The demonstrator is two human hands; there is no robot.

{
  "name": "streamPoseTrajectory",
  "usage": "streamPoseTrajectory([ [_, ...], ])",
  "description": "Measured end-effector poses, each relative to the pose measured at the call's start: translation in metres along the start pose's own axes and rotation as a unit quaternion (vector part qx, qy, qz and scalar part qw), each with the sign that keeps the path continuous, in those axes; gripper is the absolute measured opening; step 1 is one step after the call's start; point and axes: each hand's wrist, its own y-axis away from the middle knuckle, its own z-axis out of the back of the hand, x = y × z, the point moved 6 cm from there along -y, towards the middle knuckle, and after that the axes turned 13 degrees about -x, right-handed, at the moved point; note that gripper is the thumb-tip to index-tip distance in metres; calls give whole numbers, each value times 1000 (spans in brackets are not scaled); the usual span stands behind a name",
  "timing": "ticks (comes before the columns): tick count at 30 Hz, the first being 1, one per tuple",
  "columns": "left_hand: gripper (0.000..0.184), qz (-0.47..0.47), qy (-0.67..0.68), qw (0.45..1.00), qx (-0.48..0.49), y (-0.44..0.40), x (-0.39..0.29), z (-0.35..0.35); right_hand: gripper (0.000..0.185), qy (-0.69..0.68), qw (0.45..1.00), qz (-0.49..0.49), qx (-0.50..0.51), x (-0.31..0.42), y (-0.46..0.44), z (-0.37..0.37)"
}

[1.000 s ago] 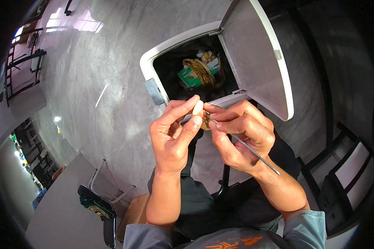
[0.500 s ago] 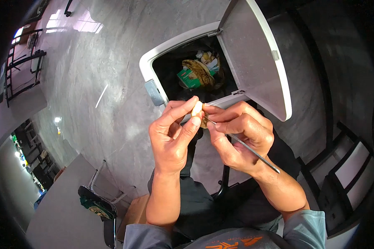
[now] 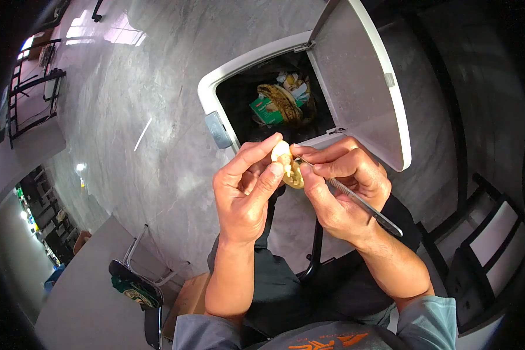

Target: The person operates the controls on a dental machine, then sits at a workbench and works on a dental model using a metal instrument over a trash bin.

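Observation:
My left hand (image 3: pixel 248 189) pinches a small, pale yellow, rounded piece (image 3: pixel 282 153) between thumb and fingertips. Its facing surface has raised, uneven shapes, too small to make out. A flatter, curved yellow-green part (image 3: pixel 294 177) hangs just below, between the two hands; I cannot tell whether it is joined to the piece. In my right hand (image 3: pixel 347 186) is a slim metal tool like a scalpel (image 3: pixel 361 204), gripped near its front end. The tool's tip meets the right side of the piece, partly hidden by the fingers, and its flat handle slants back over the wrist.
Beyond my hands stands a white bin (image 3: pixel 216 76), its lid (image 3: pixel 367 76) raised to the right. Inside lie a green box (image 3: pixel 267 111) and a browned banana peel (image 3: pixel 283 102). A chair (image 3: pixel 137 286) and a cardboard box (image 3: pixel 191 297) are at lower left.
The pale piece has turned, showing a broader face and more of the yellow-green part below. The tool has rolled in my right hand, so its flat handle shows. Both hands shifted slightly right.

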Motion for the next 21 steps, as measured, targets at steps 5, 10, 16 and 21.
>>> streamPoseTrajectory([
  [5,33,-6,-12,1000,1,0,0,-1,15,53,998,28,17,6,-1,-3],
  [10,33,4,-20,1000,-2,0,1,1,15,23,1000,6,8,4,-1,-1],
  [16,34,23,15,999,-38,2,-1,-3,15,10,1000,26,9,4,0,0],
  [21,34,5,8,1000,-14,0,1,2,15,21,999,31,19,9,-2,-1],
])
